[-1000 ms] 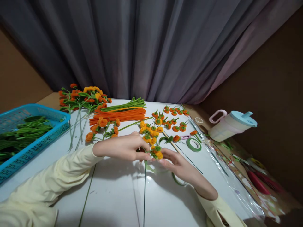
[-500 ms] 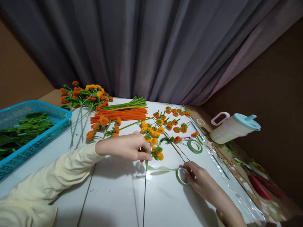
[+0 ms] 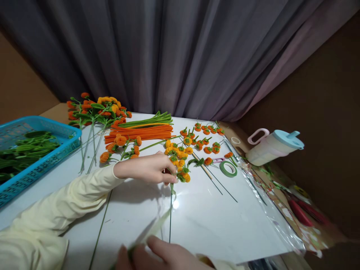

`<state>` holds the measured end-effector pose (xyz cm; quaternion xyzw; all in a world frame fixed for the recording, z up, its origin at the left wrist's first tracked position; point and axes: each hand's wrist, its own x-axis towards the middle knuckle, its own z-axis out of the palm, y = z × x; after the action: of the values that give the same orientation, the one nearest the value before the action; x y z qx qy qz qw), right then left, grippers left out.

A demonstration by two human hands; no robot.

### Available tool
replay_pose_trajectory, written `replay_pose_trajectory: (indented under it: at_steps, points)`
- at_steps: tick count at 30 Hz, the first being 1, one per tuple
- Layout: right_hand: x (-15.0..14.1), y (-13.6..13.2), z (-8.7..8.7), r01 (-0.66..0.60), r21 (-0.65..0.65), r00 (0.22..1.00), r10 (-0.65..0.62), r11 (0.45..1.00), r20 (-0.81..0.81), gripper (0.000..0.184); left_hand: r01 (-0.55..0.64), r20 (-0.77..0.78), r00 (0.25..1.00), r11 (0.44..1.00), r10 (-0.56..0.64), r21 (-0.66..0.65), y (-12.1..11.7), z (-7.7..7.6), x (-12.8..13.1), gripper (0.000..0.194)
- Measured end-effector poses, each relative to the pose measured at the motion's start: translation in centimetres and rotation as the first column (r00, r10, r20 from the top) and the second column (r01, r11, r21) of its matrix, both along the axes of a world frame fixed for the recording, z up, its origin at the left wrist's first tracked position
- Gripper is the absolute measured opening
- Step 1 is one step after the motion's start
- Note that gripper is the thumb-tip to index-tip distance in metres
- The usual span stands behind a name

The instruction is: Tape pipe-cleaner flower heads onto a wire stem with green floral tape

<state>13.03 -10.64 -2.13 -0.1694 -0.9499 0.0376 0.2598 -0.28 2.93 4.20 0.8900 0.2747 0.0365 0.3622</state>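
Our left hand (image 3: 149, 167) pinched yellow flowers (image 3: 185, 177), our right hand (image 3: 163, 257) held tape (image 3: 159, 224); bunches (image 3: 97, 108) by the basket (image 3: 73, 141) looked done, farther loose flowers (image 3: 207, 150) didn't.

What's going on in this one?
A person is working with flower pieces on a white table. The left hand pinches a dark green stem beside some yellow flowers. A pale green strip runs from near that pinch down to the right hand, blurred at the bottom edge. More orange flowers and a green tape roll lie on the table, with a blue basket of green leaves to the left.
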Motion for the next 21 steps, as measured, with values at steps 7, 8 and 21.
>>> replay_pose_trajectory:
  at_steps: [7, 8, 21]
  points:
    - [0.8, 1.1, 0.5, 0.005, -0.101, 0.966, -0.030, 0.995, -0.256, 0.025, 0.001, 0.031, 1.000, 1.000, -0.002, 0.011, -0.1, 0.4, -0.2, 0.031]
    - [2.5, 1.6, 0.7, 0.050, -0.180, 0.941, -0.107, 0.982, -0.321, 0.027, 0.004, 0.039, 0.999, 1.000, -0.005, 0.012, -0.2, 0.4, -0.2, 0.031]
    - [1.2, 6.3, -2.7, -0.204, -0.915, 0.979, 0.076, 0.349, -0.189, 0.050, 0.086, 0.231, 0.967, 0.990, -0.110, 0.111, -1.1, 1.0, -0.6, 0.033]
